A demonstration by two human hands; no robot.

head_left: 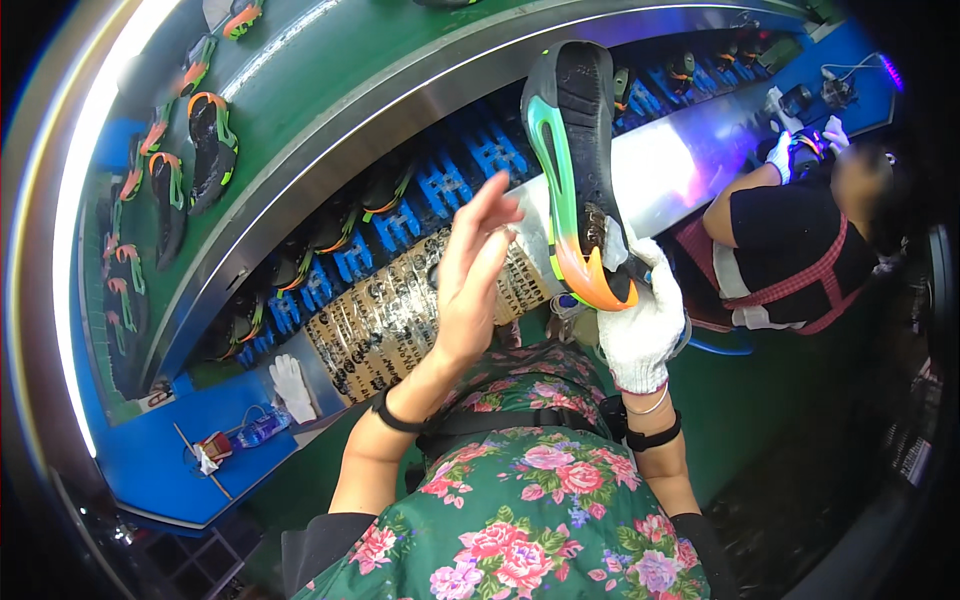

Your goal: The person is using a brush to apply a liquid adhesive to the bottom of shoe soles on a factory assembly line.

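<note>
A shoe sole [585, 140], black inside with a green-to-orange sidewall, is held up in front of me by its orange end. My right hand [640, 325], in a white knitted glove, grips that end, thumb along the edge. Inside the sole near the thumb there is a shiny brown and whitish patch. My bare left hand [475, 275] is raised to the left of the sole, fingers stretched out and holding nothing. It stands apart from the sole, over a bench surface covered with taped brown cardboard [385, 315].
Blue racks [445, 185] carrying more soles run behind the bench. Beyond a metal rim, a green conveyor [270, 130] bears several soles. At left, a white glove [292, 388] and a plastic bottle [263, 428] lie on the worktop. A co-worker [790, 235] works at right under purple light.
</note>
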